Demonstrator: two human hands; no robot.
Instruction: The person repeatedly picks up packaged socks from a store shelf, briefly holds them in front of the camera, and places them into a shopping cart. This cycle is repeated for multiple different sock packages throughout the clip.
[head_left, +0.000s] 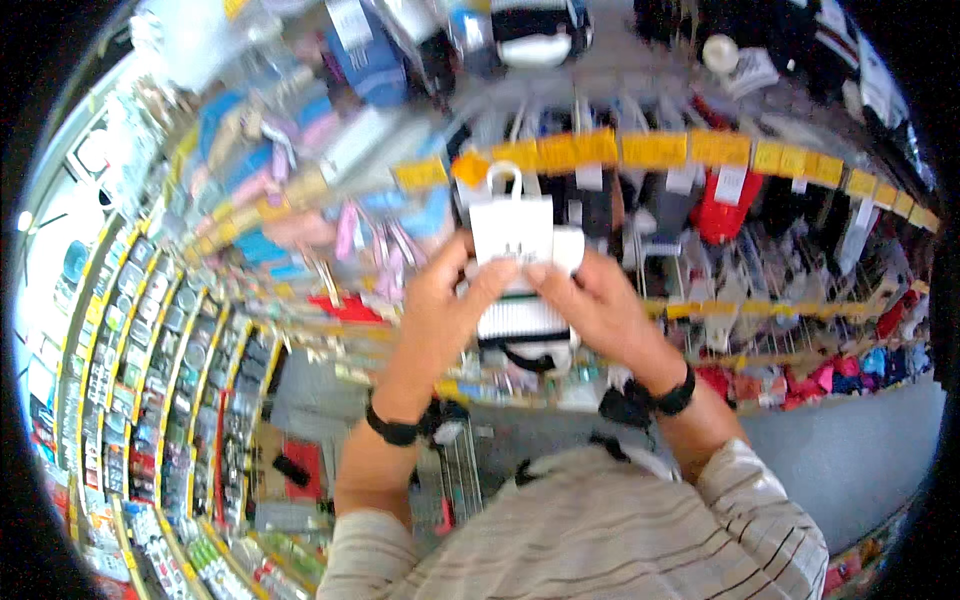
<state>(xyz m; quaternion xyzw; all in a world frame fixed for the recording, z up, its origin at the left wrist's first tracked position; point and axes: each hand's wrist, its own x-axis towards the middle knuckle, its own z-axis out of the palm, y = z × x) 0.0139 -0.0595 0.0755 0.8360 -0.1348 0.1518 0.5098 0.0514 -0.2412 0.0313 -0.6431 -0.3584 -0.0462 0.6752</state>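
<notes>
A pack of white socks (521, 319) with a white card header (511, 225) and a plastic hanger hook is held upright between both hands, in front of a shelf rack. My left hand (461, 289) grips its left side, the thumb on the lower part of the card. My right hand (589, 300) grips the right side, its thumb close to the other thumb. The socks show ribbing and dark bands. The fingers behind the pack are hidden. Each wrist wears a black band.
Beyond the hands runs a rack with yellow price strips (577, 152) and hanging packs, one of them red (727, 202). Shelves of small packaged goods (157, 337) stand at the left. A metal wire cart or basket (461, 465) and a cardboard box with a red panel (301, 469) are low down.
</notes>
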